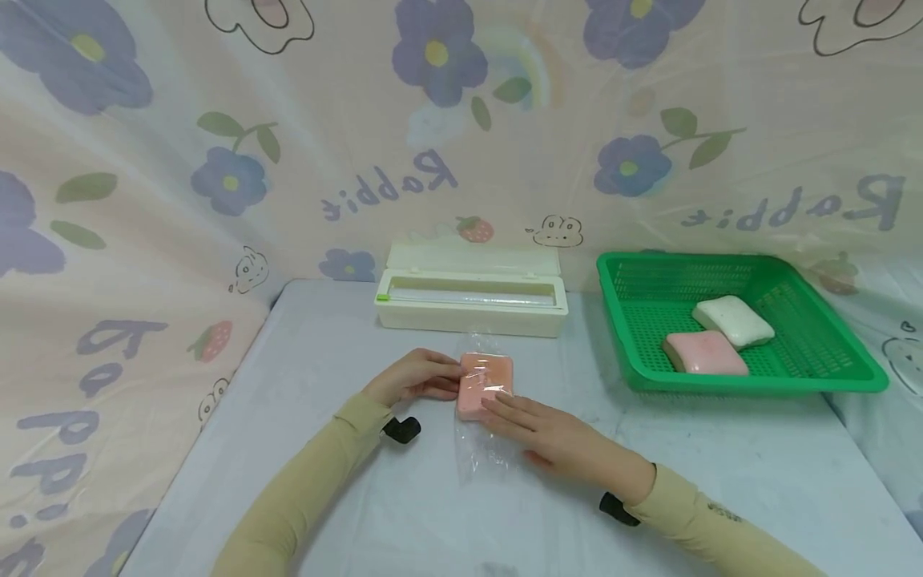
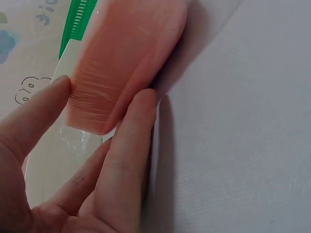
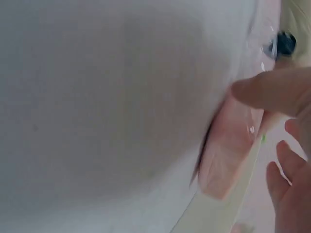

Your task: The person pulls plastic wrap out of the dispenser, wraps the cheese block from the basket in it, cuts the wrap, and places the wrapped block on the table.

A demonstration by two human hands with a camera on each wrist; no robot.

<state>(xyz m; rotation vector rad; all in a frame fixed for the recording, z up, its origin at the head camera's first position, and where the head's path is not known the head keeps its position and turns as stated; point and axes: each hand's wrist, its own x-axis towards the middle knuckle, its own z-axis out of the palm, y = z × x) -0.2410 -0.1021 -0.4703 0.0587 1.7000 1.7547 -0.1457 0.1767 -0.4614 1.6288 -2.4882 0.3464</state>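
Observation:
A pink bar of soap (image 1: 486,377) lies on the table, wrapped in clear plastic film (image 1: 477,461) that sticks out beyond its far and near ends. My left hand (image 1: 418,375) pinches the soap's left edge; in the left wrist view, fingertips press on two sides of the pink bar (image 2: 126,58), where the film is wrinkled. My right hand (image 1: 562,439) reaches in from the right, fairly straight fingers touching the soap's near right corner. In the right wrist view, one digit overlaps the bar's (image 3: 226,155) side, with shiny film along it.
Behind the soap stands a white film dispenser box (image 1: 469,320), lid up, a roll inside. At right, a green plastic basket (image 1: 757,385) holds a pink soap bar (image 1: 707,353) and a white one (image 1: 734,320). Patterned cloth (image 1: 519,176) hangs behind the table.

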